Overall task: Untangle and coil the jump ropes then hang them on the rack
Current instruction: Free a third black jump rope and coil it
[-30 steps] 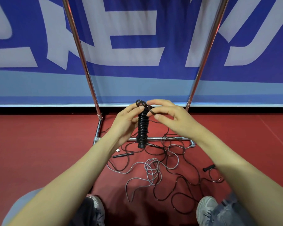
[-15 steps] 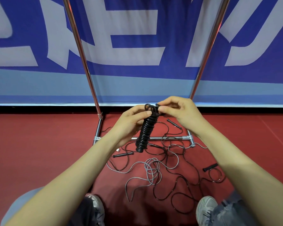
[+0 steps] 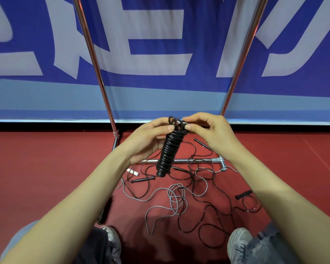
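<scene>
1. Head view looks down on the coiled black rope (image 3: 170,149). It is a thin glossy cord wound in tight round turns into a ribbed cylinder. The bundle is tilted, ends below in a blunt black tip, and is held in the air in front of the rack.
2. The left hand (image 3: 147,139) grips the bundle's upper half, with its fingers curled behind and the thumb pressed near the top.
3. The right hand (image 3: 212,134) pinches the small loose loops at the top between thumb and curled fingers (image 3: 191,127).
4. The rack (image 3: 95,60) is shiny round metal tube, with two uprights and a low crossbar (image 3: 198,160) lying on the floor behind the bundle.
5. On the matte red floor (image 3: 46,168), a grey rope (image 3: 171,195) and a thin black rope (image 3: 223,208) lie in tangled, overlapping loops.
6. Slim black handles (image 3: 243,194) lie among the loops, and a white handle (image 3: 132,172) lies just beside the left wrist.
7. Both forearms cover the edges of the tangle.
8. A blue banner (image 3: 160,44) with large pale characters stands behind, and two grey shoes (image 3: 238,242) sit at the bottom edge.
</scene>
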